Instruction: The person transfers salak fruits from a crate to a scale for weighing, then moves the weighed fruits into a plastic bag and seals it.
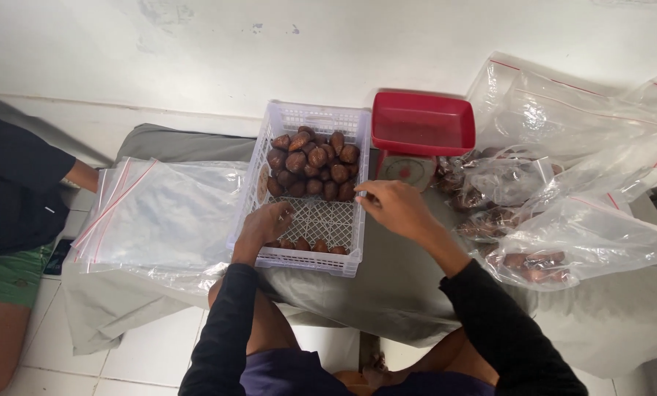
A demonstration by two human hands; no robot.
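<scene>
Brown scaly fruits point(310, 165): glossy, dark reddish-brown, roughly egg-shaped with a pointed end, piled at the far end of a white slotted plastic crate point(310, 253) on a grey-covered low table point(394, 279). A few more lie along the crate's near wall, partly hidden by its rim. Left hand point(266, 226) is inside the crate near that row, fingers curled downward; can't tell whether it has hold of a fruit. Right hand point(396, 207) is at the crate's right rim, thumb and fingers pinched toward the pile's edge; anything held isn't visible. Stack of clear zip bags point(159, 216) left of crate. Filled bags of fruit point(534, 227) to the right. Red-pan scale point(420, 136) just behind, against the wall.
</scene>
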